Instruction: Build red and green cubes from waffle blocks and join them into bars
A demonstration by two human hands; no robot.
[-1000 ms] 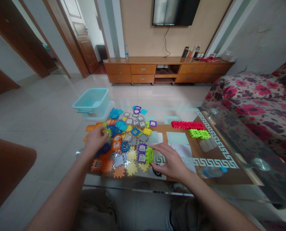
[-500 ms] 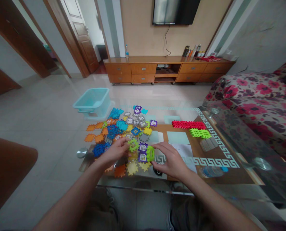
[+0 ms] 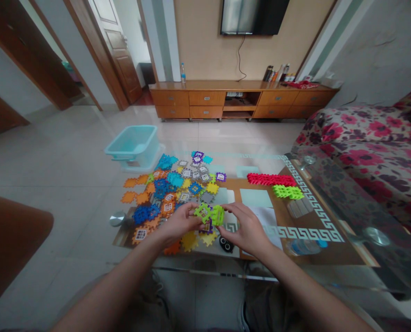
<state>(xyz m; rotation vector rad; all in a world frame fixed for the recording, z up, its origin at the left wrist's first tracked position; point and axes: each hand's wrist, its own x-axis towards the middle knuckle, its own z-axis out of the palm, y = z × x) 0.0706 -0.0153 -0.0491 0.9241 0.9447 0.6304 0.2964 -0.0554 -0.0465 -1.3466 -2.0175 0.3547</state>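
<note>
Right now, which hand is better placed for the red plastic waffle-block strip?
Right. The right hand is closer to the red plastic waffle-block strip, on its side. The left hand is farther off, holding the lime-green square block.

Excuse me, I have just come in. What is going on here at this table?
One person is handling colourful interlocking plastic tiles at a glass table. Their left hand holds a lime-green tile next to a lime-green piece held by their right hand, above a purple window tile. Loose tiles lie spread across the table, with a red row and a green group to the right.
</note>
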